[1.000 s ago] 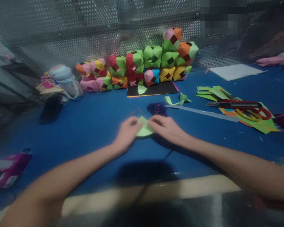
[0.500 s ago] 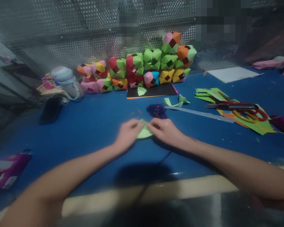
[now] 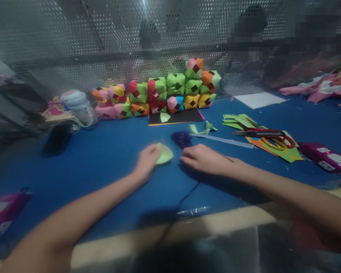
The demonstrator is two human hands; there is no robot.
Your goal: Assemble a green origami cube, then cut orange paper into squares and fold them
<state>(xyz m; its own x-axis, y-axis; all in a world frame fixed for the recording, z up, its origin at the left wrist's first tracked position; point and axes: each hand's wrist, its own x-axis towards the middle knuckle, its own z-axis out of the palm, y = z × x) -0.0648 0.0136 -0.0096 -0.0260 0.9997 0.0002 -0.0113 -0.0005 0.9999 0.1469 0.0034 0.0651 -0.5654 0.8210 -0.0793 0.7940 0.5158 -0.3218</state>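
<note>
Beyond the left hand [image 3: 147, 161], stacked colourful paper cubes [image 3: 159, 94] stand against the mesh wall [image 3: 74, 45], with a black sheet [image 3: 176, 116] before them. Right of the right hand [image 3: 204, 159], scissors [image 3: 284, 142] lie on green scraps [image 3: 238, 120], near a purple box [image 3: 325, 159]. Far left of the left hand are a phone [image 3: 57, 138] and a bottle [image 3: 79, 106].

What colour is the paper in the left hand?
Light green. The paper in the left hand shows best in the head view.
</note>
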